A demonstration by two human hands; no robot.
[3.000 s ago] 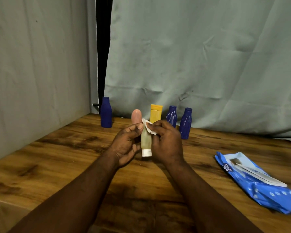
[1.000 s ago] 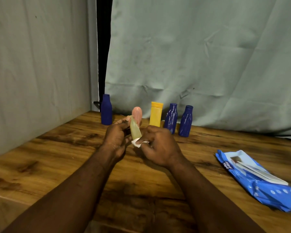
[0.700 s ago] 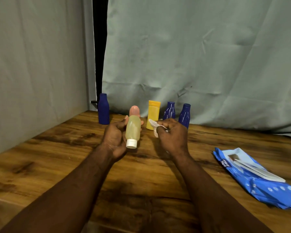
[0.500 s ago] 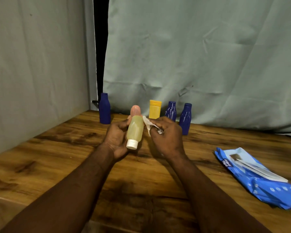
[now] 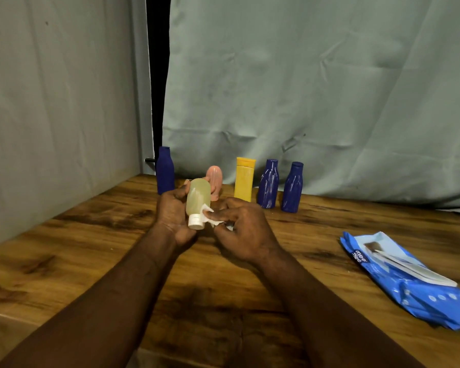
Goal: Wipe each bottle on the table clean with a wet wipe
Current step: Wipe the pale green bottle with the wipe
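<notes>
The left hand (image 5: 173,214) is curled round a pale yellow bottle (image 5: 198,197), holding it above the wooden surface (image 5: 85,251) with its white cap (image 5: 195,221) pointing down. The right hand (image 5: 246,231) pinches a wet wipe (image 5: 209,217) between thumb and fingertips, pressing it against the bottle's lower right side, just beside the cap.

The other bottles stand upright in a row along the far edge of the surface. From left to right they are the left blue bottle (image 5: 165,171), a pink bottle (image 5: 215,177) partly hidden behind the held one, a yellow bottle (image 5: 245,179), the middle blue bottle (image 5: 268,184) and the right blue bottle (image 5: 292,187).

A blue wipes pack (image 5: 414,288) lies flat at the near right, well apart from the hands. A grey-green cloth (image 5: 303,88) hangs behind the row.
</notes>
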